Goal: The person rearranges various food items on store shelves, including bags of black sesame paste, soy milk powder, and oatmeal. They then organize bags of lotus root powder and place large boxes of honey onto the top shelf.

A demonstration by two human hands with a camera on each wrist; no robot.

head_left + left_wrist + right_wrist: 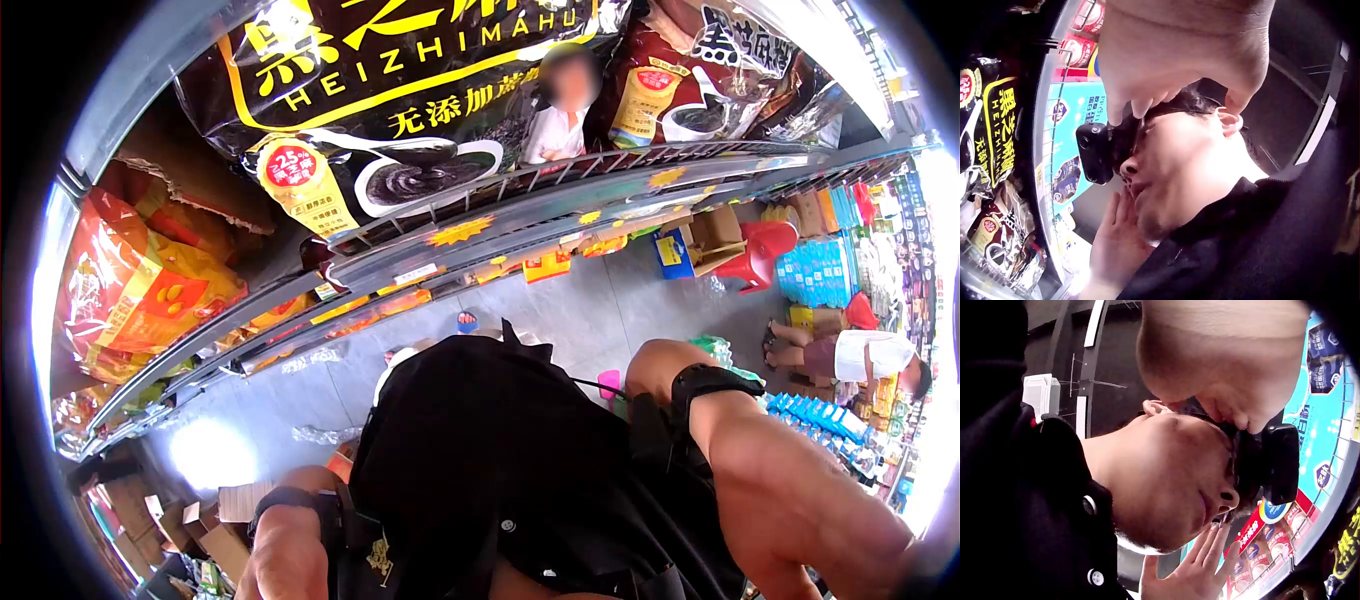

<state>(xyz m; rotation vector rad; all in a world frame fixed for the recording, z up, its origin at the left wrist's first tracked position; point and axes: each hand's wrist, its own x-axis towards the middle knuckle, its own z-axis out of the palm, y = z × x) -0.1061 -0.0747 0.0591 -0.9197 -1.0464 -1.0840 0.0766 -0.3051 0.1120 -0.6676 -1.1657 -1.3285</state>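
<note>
So both hands are up at the wearer's head, right around the small black camera (1094, 153) strapped on at brow level, sticking out in front of the face. Left hand (1185, 47) arches over the side of the head in its own wrist view, thumb by the ear and fingertips up near the brow. The right wrist view catches that same hand with fingers pretty much straight and spread, so it's open. Right hand (1229, 356) is at the other side of the head, and the left wrist view shows it by the cheek, fingers fairly straight, also open. Can't really tell if either one touches the camera.

Head view is mostly black clothing (480, 430) down low, with big dark bags (400, 100) of sesame stuff on a wire-edged shelf up top and orange-yellow bags (150, 290) at left. Over on the right there's a red stool (765, 250) next to an open cardboard box (715, 240), plus somebody in a white top (865, 355) near the packed shelves. Both wrist views also catch a bright blue carton (1075, 125) behind the wire.
</note>
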